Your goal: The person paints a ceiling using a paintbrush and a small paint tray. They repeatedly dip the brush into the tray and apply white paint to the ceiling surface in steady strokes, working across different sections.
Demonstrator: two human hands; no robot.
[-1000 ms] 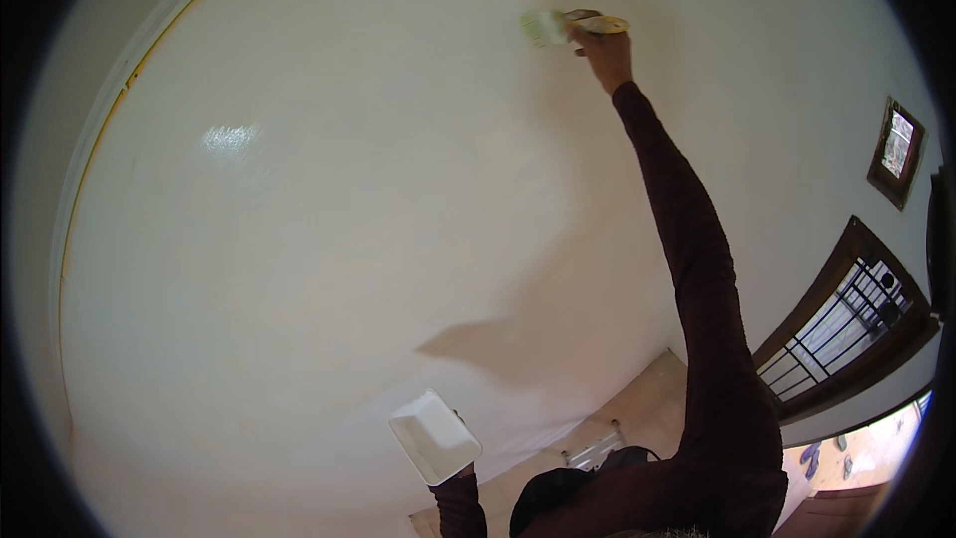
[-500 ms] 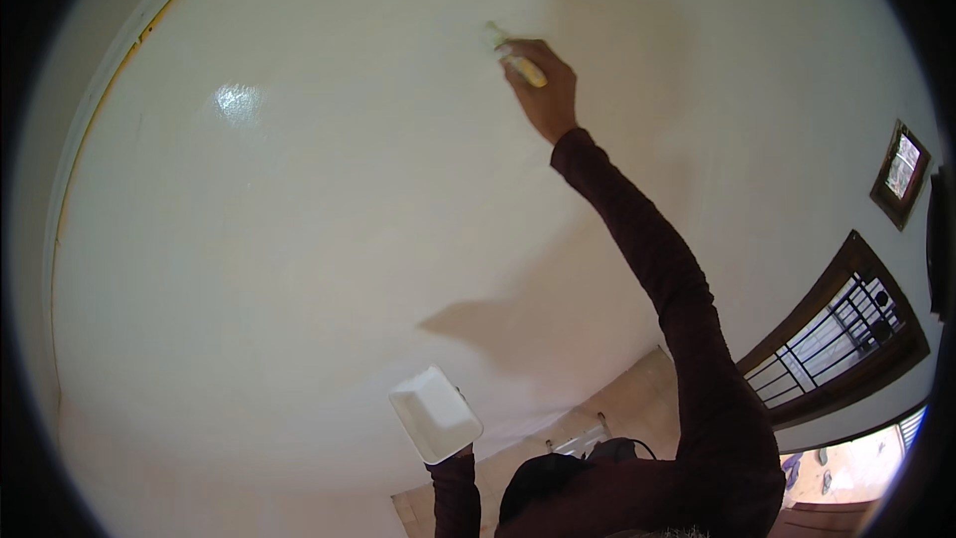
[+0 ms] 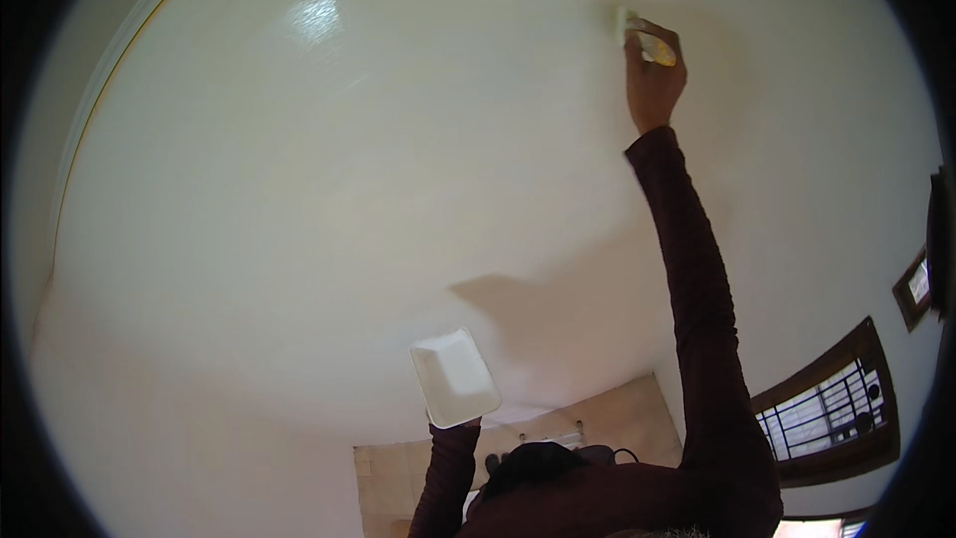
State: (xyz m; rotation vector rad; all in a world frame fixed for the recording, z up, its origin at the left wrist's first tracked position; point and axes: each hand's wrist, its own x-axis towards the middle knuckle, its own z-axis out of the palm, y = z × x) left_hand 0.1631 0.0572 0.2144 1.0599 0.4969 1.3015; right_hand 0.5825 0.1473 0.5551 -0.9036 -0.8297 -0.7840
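Note:
High on a pale cream wall (image 3: 398, 189), my right hand (image 3: 657, 85) is closed around a paintbrush (image 3: 654, 49) whose handle has a yellow end. The brush's pale bristles (image 3: 622, 28) point left and appear to touch the wall. Lower down, my left hand (image 3: 472, 422) supports a white rectangular tray (image 3: 456, 379) from beneath. Its fingers are mostly hidden behind the tray, whose shallow inside faces me and looks white.
A wet-looking bright glint (image 3: 317, 18) shows on the wall at upper left. Yellow-edged trim (image 3: 112, 68) runs along the left side. Lower right are a dark-framed barred window (image 3: 832, 408) and a smaller framed opening (image 3: 916, 284). Tan floor (image 3: 398, 468) lies below.
My right hand has swept the brush rightward across the wall, and the arm is straighter. The tray sits slightly higher and farther right in view. The whole view has shifted, with the windows lower.

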